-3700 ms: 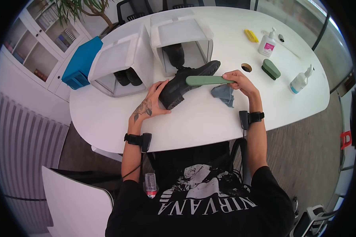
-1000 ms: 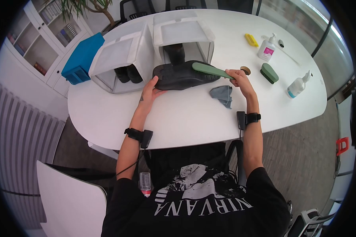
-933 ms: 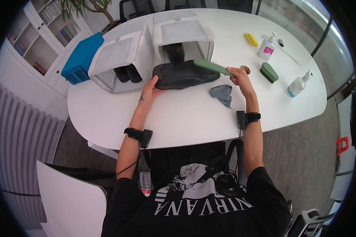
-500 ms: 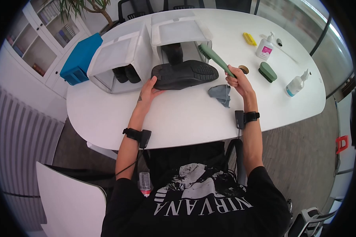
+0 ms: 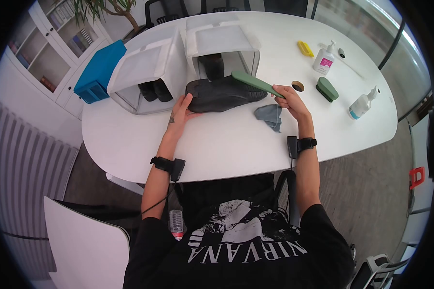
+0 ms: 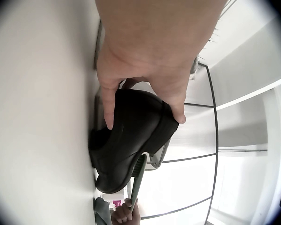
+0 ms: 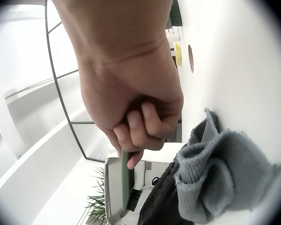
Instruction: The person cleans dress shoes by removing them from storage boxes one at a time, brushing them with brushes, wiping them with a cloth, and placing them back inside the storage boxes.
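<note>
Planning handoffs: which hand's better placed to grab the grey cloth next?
Likely the right hand: the grey cloth lies near it, though it holds the green brush. The left hand, farther away, grips the black shoe.

Black short-sleeved T-shirt, white NIRVANA lettering, black wrist straps, small black boxes, thin cable, dark tattoo

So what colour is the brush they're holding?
The brush is soft green along its back, clearest in the head view.
</note>
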`<state>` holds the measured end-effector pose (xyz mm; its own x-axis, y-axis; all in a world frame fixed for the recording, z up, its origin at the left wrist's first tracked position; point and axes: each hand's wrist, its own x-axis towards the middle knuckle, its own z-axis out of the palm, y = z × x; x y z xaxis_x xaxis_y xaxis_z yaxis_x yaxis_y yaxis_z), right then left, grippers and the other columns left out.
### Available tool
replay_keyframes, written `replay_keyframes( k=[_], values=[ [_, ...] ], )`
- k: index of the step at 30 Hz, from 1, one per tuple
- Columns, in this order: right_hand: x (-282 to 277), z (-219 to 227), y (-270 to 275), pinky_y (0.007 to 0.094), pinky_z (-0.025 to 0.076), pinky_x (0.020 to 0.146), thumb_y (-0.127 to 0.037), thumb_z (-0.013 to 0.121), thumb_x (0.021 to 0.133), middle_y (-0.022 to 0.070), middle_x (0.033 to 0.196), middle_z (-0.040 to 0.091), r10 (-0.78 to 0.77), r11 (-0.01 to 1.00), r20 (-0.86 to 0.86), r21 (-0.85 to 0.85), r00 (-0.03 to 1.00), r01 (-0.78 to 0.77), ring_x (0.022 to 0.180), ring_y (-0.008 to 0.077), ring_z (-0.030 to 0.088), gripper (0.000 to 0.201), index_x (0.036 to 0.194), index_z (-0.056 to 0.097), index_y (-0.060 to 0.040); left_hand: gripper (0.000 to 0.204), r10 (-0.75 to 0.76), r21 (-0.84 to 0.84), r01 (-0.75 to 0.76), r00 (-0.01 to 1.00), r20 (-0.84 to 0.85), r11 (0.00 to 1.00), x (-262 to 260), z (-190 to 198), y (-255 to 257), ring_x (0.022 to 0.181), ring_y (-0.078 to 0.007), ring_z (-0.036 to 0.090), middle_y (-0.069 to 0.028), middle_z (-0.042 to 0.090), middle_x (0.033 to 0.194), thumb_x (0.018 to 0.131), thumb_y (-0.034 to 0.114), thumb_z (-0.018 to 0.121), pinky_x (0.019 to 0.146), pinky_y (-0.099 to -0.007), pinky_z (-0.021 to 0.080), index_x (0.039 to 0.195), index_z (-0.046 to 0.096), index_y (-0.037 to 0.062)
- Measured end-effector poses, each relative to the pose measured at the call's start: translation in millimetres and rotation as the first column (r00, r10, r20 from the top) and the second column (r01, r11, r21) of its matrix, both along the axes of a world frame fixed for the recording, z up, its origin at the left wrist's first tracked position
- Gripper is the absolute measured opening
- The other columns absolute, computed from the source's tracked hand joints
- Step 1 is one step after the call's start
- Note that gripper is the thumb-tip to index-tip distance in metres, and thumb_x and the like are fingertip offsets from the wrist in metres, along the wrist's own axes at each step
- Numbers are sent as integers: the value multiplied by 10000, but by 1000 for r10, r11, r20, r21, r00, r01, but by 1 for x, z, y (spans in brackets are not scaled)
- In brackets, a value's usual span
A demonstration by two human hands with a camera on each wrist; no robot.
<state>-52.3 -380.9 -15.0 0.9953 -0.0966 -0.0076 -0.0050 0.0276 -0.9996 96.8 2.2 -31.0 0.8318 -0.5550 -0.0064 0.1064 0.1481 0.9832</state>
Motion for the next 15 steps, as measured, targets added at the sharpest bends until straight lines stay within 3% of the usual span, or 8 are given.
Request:
replay_keyframes(
  k=[2, 5, 7, 10, 11, 13, 14, 15],
  values=[
    [-2, 2, 11, 235, 180, 484, -403, 585, 1087, -129, 602, 331, -17, 1000, 20, 17, 1000, 17, 529, 14, 249, 387, 914, 666, -67, 745, 1, 9, -1, 1000, -16, 1000, -6, 6, 2, 1169, -252, 682, -146, 642, 1358, 1024, 603, 593, 1007, -441, 585, 1445, 528, -8],
    [-5, 10, 14, 233, 188, 482, -389, 592, 1085, -120, 621, 345, 61, 993, -145, -92, 988, -75, 533, 11, 266, 360, 941, 659, -66, 744, 28, -29, -32, 990, -141, 999, -11, 13, 3, 1117, -226, 711, -137, 653, 1340, 1019, 611, 600, 923, -388, 629, 1442, 534, 4],
    [-8, 14, 10, 229, 195, 479, -376, 597, 1084, -109, 634, 356, 246, 964, -121, -69, 962, -255, 531, 10, 280, 323, 968, 642, -78, 748, 43, -88, -66, 969, -244, 994, -11, 8, 7, 1117, -201, 715, -138, 651, 1346, 1009, 615, 617, 855, -347, 647, 1448, 531, 17],
    [-4, 7, 1, 220, 224, 480, -370, 589, 1087, -96, 650, 399, 82, 997, -66, -3, 994, -83, 534, 18, 316, 300, 984, 617, -90, 750, -19, -123, -19, 955, -297, 992, 2, -8, 10, 1004, -198, 750, -155, 651, 1341, 997, 595, 654, 825, -339, 651, 1430, 536, -6],
    [-7, 18, 11, 220, 224, 480, -370, 589, 1087, -96, 650, 399, 88, 996, -60, -15, 994, -89, 534, 18, 316, 300, 984, 617, -90, 750, -16, -135, -24, 957, -289, 991, -2, 3, 11, 1004, -198, 750, -155, 651, 1341, 997, 595, 654, 825, -339, 651, 1430, 536, -6],
    [-24, 33, 33, 211, 263, 486, -354, 565, 1097, -81, 683, 458, -44, 986, -79, -164, 996, 30, 543, 22, 355, 279, 988, 594, -98, 736, 100, 111, -82, 980, -170, 990, -12, 19, 15, 865, -197, 762, -180, 636, 1358, 988, 516, 710, 769, -335, 646, 1437, 514, -33],
    [-29, 36, 38, 210, 296, 494, -337, 545, 1103, -70, 713, 502, -8, 984, -76, -179, 997, -6, 554, 28, 386, 261, 1011, 576, -94, 736, 106, 105, -89, 979, -175, 990, -10, 16, 17, 865, -197, 762, -180, 636, 1358, 988, 516, 710, 769, -335, 646, 1437, 514, -33],
    [-34, 40, 45, 210, 296, 494, -337, 545, 1103, -70, 713, 502, -4, 983, -87, -182, 996, -11, 554, 28, 386, 261, 1011, 576, -94, 744, 154, 248, -164, 986, 60, 955, -6, 10, 17, 820, -204, 762, -189, 624, 1374, 967, 460, 747, 745, -331, 638, 1456, 491, -39]
  ],
)
